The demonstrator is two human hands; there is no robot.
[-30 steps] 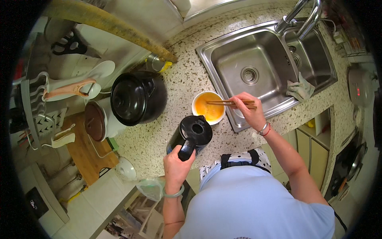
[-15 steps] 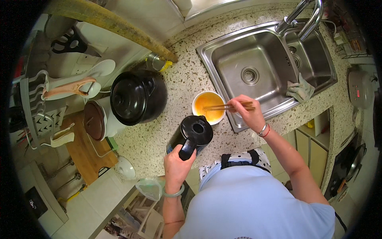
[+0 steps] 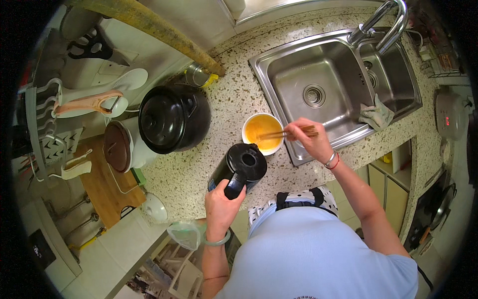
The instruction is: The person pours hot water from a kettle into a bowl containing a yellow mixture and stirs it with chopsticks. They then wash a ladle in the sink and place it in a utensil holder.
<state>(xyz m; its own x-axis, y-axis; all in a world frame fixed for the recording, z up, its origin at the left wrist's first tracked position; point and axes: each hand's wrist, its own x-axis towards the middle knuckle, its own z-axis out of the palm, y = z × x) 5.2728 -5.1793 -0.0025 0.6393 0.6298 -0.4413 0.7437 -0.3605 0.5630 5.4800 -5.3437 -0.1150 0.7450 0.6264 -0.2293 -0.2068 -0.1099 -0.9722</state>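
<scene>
A white bowl point(image 3: 245, 138) of yellow-orange liquid, which looks like beaten egg, stands on the speckled counter beside the sink. My right hand point(image 3: 309, 141) is closed round a pair of wooden chopsticks point(image 3: 272, 135), their tips down in the liquid. Just nearer to me, my left hand point(image 3: 222, 208) grips the handle of a black electric kettle point(image 3: 242, 162). The kettle's spout points at the bowl's near rim. Whether water is flowing from it I cannot make out.
The steel double sink point(image 3: 318, 74) lies to the right, with a grey cloth point(image 3: 377, 114) over its edge. A black lidded pot point(image 3: 172, 119) and a brown lid point(image 3: 118, 147) stand left of the bowl. Utensils hang at the far left. A diagonal yellowish pole point(image 3: 149, 30) crosses the upper left.
The chopstick tips have shifted slightly within the liquid. My left hand keeps the kettle in nearly the same place at the bowl. The whole view has shifted a little.
</scene>
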